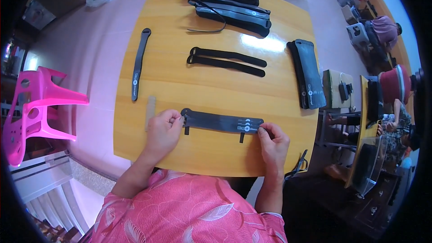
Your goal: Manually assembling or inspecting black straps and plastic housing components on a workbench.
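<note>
A flat stack of dark grey hook-and-loop straps (216, 120), with white print at its right end, lies across the table in front of me. My left hand (163, 131) pinches its left end beside the rounded eyelet tabs. At the printed right end, the thumb and fingers of my right hand (275, 145) are closed on the edge. Two short black strips, a left one (186, 130) and a right one (242, 137), stick out from beneath the stack. Beyond it, two black straps, a far one (229, 55) and a near one (231, 65), lie side by side.
Bundled straps (231, 15) fill the far end of the wooden table (207, 85). A single grey strap (139, 65) lies left, another strap stack (309, 74) right. Thin black strips (299, 164) hang near the right corner. A pink stool (38, 108) stands left; people sit at right.
</note>
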Tool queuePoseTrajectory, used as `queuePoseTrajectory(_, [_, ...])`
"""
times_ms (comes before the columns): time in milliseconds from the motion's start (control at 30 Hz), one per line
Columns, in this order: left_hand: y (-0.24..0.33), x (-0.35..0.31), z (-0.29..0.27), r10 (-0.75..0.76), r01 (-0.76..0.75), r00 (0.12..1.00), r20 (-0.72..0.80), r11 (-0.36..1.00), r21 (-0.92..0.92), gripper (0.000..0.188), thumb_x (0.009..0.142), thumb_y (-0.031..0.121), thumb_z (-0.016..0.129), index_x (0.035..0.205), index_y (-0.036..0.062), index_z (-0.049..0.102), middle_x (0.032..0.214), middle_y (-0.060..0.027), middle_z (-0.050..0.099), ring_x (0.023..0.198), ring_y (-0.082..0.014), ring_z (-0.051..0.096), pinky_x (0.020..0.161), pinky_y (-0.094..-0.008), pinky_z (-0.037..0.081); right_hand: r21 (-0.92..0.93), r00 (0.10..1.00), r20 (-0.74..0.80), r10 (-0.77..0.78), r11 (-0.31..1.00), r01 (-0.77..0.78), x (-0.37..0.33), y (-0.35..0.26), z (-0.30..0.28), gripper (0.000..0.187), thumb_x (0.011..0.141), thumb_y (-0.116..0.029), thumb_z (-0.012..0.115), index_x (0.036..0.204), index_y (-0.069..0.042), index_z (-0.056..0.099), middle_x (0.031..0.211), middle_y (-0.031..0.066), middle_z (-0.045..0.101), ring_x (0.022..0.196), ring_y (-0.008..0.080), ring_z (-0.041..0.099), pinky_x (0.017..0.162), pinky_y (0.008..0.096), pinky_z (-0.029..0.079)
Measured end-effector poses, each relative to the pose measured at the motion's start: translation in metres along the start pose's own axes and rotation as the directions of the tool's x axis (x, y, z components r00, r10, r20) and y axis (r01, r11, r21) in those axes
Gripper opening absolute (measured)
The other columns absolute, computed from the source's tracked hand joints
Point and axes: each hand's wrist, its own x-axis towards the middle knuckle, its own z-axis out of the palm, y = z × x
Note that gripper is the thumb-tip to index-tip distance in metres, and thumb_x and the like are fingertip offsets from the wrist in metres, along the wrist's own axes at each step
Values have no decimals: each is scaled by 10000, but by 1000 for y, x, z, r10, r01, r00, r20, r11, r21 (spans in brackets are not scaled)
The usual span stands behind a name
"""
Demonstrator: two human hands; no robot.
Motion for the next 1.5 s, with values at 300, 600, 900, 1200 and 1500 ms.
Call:
queuePoseTrajectory(300, [3, 0, -1, 67, -65, 998, -18, 994, 86, 105, 822, 79, 644, 829, -25, 636, 658, -111, 618, 569, -155, 588, 532, -292, 452, -81, 1000, 4, -21, 997, 22, 2, -5, 1, 82, 834, -20, 652, 892, 38, 649, 702, 21, 603, 652, 71, 538, 605, 226, 442])
queuePoseTrajectory(600, [0, 0, 1, 104, -101, 993, -49, 993, 55, 71, 785, 50, 669, 811, -14, 650, 668, -99, 644, 543, -132, 594, 508, -262, 455, -209, 997, -39, -61, 977, 51, 5, -6, 8, 67, 804, -34, 635, 840, 22, 642, 662, 126, 624, 586, 170, 612, 577, 285, 475])
queuePoseTrajectory(900, [15, 1, -6, 146, -140, 989, -17, 970, 198, 81, 780, 102, 656, 767, 24, 638, 639, -129, 617, 549, -237, 611, 532, -345, 475, -319, 995, -56, -83, 946, 61, 2, -12, 12, 83, 782, -65, 646, 822, 4, 621, 643, 122, 609, 574, 216, 612, 571, 314, 479])
queuePoseTrajectory(1200, [11, -2, -25, 168, -185, 982, 90, 952, 244, 111, 822, 114, 651, 813, 7, 623, 587, -87, 567, 522, -169, 552, 504, -311, 431, -453, 991, -99, -87, 891, 33, 2, -14, 14, 153, 765, -97, 674, 877, -26, 598, 623, 103, 582, 554, 239, 587, 560, 360, 471])
queuePoseTrajectory(1500, [20, -46, -31, 654, -641, 752, 77, 699, 318, 261, 829, 71, 622, 1064, -38, 594, 1011, -184, 605, 913, -316, 592, 776, -380, 477, -448, 943, -51, -329, 851, 273, -19, -22, 6, 209, 811, -39, 629, 1004, 38, 602, 763, 153, 629, 681, 292, 627, 638, 379, 502])
